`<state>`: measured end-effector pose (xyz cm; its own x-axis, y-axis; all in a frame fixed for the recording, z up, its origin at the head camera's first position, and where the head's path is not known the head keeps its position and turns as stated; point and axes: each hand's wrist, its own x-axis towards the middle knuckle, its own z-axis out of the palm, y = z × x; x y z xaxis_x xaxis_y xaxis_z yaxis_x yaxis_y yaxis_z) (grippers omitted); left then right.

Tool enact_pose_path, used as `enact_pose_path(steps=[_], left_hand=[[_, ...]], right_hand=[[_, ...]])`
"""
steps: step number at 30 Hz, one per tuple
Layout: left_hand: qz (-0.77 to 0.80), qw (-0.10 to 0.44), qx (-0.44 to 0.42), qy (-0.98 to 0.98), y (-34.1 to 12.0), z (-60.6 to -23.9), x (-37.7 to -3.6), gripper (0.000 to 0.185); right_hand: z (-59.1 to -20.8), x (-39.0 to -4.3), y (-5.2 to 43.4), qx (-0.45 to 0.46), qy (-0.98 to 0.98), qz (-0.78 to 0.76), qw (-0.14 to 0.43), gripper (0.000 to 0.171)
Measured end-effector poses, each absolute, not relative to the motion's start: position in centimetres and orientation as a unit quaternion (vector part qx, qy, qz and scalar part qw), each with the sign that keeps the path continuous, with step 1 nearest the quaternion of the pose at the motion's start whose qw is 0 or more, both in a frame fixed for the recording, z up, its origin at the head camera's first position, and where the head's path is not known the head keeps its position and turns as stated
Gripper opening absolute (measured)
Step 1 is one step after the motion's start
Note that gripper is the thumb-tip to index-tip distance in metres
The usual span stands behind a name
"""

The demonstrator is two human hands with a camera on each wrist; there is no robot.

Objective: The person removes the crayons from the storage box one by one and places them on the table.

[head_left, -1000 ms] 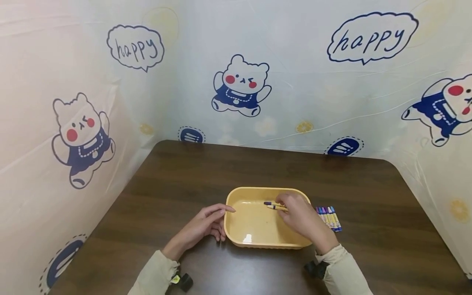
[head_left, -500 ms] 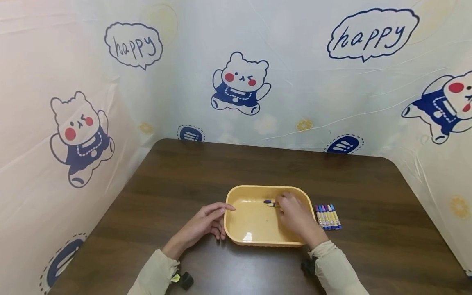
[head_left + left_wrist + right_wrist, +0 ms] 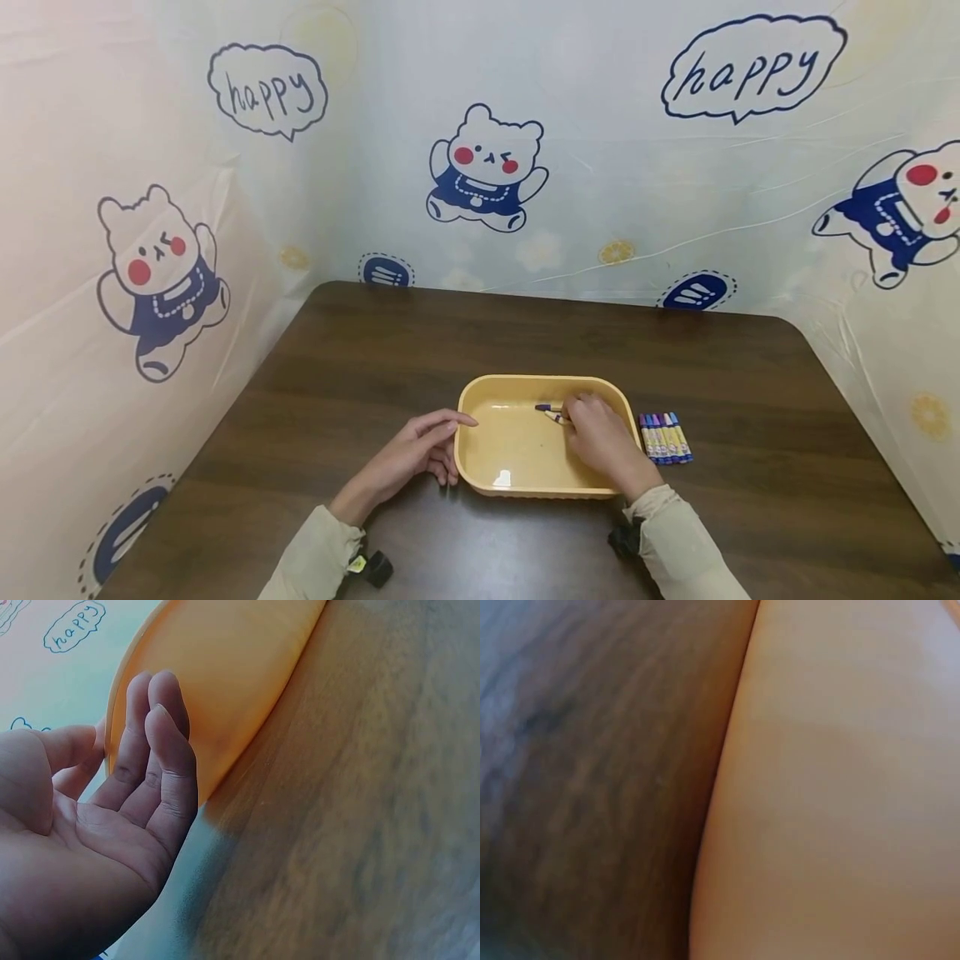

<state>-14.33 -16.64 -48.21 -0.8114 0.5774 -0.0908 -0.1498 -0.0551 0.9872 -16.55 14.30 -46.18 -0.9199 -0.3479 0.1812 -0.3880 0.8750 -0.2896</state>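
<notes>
A yellow plastic tray stands on the table. My left hand is at its left end, the index finger over the rim and the other fingers loosely bent beside the outer wall; the left wrist view shows this hand holding nothing. Inside the tray, my right hand is lowered with its fingers curled at a crayon, whose pale tip sticks out at a slant. Just behind it lies a dark-tipped crayon. The hand hides the rest of both crayons. Only tray wall and table show in the right wrist view.
To the right of the tray, several crayons with yellow wrappers and purple, blue and white tips lie side by side on the dark wooden table. A printed curtain surrounds the table's back and sides.
My right hand has moved slightly down and left over the crayons, covering more of them. The pale-tipped crayon has turned to a slant. My left hand stays in place.
</notes>
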Motion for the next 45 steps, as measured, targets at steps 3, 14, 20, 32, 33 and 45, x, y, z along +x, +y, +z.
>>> enact_pose_path(steps=[3, 14, 20, 32, 33, 45], left_hand=[[0.707, 0.259, 0.16, 0.639, -16.6, -48.2, -14.3, 0.048], [0.705, 0.259, 0.146, 0.644, -16.6, -48.0, -14.2, 0.046], [0.703, 0.259, 0.15, 0.645, -16.6, -48.0, -14.3, 0.047], [0.702, 0.26, 0.149, 0.646, -16.6, -48.1, -14.1, 0.046], [0.702, 0.26, 0.149, 0.646, -16.6, -48.2, -14.1, 0.047], [0.698, 0.255, 0.153, 0.652, -16.6, -48.2, -14.2, 0.048]], right_hand=[[-46.3, -16.6, 14.3, 0.208, -0.961, 0.168, 0.068, 0.011], [-46.4, -16.6, 13.9, 0.221, -0.953, 0.198, 0.063, 0.011], [-46.4, -16.5, 14.0, 0.215, -0.954, 0.205, 0.053, 0.011], [-46.3, -16.5, 14.0, 0.2, -0.954, 0.222, 0.039, 0.011], [-46.1, -16.4, 14.0, 0.198, -0.953, 0.229, 0.036, 0.01], [-40.9, -15.5, 15.6, 0.21, -0.938, 0.264, 0.078, 0.009]])
